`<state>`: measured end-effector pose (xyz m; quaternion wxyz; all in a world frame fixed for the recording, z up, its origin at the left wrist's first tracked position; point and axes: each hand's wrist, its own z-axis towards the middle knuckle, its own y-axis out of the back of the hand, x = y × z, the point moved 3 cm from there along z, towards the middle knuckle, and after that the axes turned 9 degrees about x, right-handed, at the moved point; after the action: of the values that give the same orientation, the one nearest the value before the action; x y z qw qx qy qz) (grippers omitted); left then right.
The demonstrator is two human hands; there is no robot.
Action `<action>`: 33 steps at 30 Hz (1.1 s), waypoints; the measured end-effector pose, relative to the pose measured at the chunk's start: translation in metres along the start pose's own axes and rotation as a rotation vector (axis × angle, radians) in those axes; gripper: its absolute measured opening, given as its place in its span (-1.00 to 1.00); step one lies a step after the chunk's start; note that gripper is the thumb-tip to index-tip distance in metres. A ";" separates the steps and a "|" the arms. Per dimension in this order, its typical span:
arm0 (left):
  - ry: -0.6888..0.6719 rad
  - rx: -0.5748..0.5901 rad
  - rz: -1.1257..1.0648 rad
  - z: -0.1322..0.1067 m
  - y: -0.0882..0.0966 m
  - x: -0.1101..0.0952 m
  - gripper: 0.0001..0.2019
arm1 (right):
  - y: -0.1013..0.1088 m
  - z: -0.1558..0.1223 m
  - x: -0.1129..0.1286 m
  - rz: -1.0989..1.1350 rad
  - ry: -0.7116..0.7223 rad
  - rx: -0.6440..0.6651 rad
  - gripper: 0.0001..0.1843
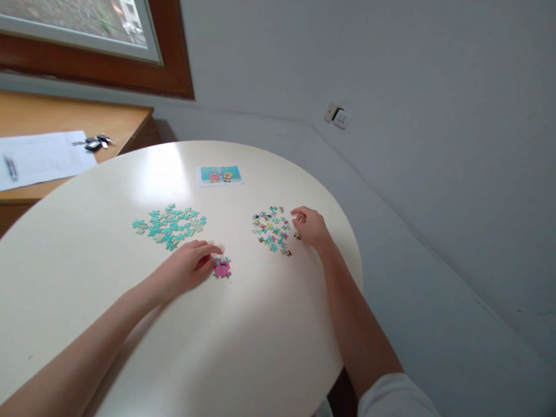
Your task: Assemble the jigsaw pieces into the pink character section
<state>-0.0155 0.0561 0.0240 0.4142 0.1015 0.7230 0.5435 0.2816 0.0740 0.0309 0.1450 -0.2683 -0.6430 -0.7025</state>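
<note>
My left hand (pixel 194 263) rests beside a small joined patch of pink jigsaw pieces (pixel 222 268) with a cartoon face. Its index finger reaches over the top of the patch, and the thumb is apart from it; I see nothing held. My right hand (pixel 310 227) is at the right edge of a loose group of multicoloured jigsaw pieces (pixel 273 229). The index finger is stretched out, the other fingers are bent, and no piece shows between them. One dark and yellow piece (pixel 297 236) lies just under that hand.
Turquoise jigsaw pieces (pixel 171 225) are spread at the left of the round white table (pixel 243 347). A printed cartoon picture (pixel 220 175) lies towards the back. On the wooden desk (pixel 65 113) are paper sheets (pixel 47 153) and keys (pixel 98 142). A wall socket (pixel 342 119) is at the right.
</note>
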 end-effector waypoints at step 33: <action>-0.004 -0.005 -0.015 -0.001 -0.003 0.004 -0.64 | -0.016 -0.008 0.026 0.137 0.285 0.038 -0.75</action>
<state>-0.0175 0.0565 0.0198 0.4198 0.0961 0.7217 0.5420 0.2497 0.0724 0.0318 0.2877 -0.2062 -0.6093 -0.7096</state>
